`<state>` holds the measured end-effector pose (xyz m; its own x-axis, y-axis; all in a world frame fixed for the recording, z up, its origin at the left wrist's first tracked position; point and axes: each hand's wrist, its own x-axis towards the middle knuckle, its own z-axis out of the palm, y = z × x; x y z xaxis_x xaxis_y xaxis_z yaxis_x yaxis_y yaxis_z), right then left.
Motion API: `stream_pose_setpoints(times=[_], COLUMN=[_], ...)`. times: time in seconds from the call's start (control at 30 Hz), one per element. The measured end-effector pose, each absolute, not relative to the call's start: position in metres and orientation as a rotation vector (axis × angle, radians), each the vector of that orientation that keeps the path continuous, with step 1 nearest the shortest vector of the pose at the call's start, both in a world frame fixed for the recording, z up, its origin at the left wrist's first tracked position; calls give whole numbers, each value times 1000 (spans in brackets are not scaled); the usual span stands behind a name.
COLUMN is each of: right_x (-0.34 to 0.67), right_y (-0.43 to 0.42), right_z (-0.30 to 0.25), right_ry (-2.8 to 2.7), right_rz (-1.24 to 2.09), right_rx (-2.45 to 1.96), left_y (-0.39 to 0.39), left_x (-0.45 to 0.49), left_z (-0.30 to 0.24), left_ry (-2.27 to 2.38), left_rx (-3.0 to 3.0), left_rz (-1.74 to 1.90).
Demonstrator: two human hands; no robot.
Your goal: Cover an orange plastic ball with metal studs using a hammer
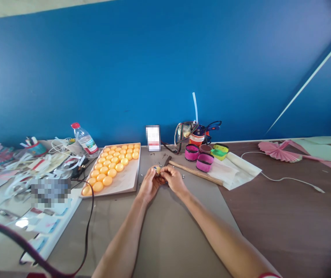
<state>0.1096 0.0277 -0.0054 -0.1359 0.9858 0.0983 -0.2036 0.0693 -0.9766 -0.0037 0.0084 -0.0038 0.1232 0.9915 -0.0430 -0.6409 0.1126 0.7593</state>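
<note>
Both my hands meet at the middle of the mat (165,235), around a small yellowish rounded piece (158,169) with a shiny bit at its edge. My left hand (149,185) is closed on it, the thumb against its side. From the right, the fingertips of my right hand (173,178) pinch at the same piece. Its exact kind is too small to make out. Just behind my right hand lies a hammer (197,172) with a wooden handle. Tiny metal bits (183,176) are scattered nearby.
Left of my hands stands a shallow tray (124,184) of orange balls (107,180). Beyond it are a water bottle (85,139) and cable clutter. Round pink containers (205,162), white paper (237,172) and a white cable (292,178) lie right. A dark cord (88,227) arcs at front left.
</note>
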Motion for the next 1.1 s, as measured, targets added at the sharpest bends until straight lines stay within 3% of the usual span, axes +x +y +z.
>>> stream_pose_setpoints(times=[1.1], right_x=[110], right_y=[25], right_z=[-6], right_ry=[-1181], right_rz=[1458], right_rx=[-944], left_y=[9], left_x=[1], left_z=[-20], left_ry=[870], left_rx=[915], left_rz=[1406])
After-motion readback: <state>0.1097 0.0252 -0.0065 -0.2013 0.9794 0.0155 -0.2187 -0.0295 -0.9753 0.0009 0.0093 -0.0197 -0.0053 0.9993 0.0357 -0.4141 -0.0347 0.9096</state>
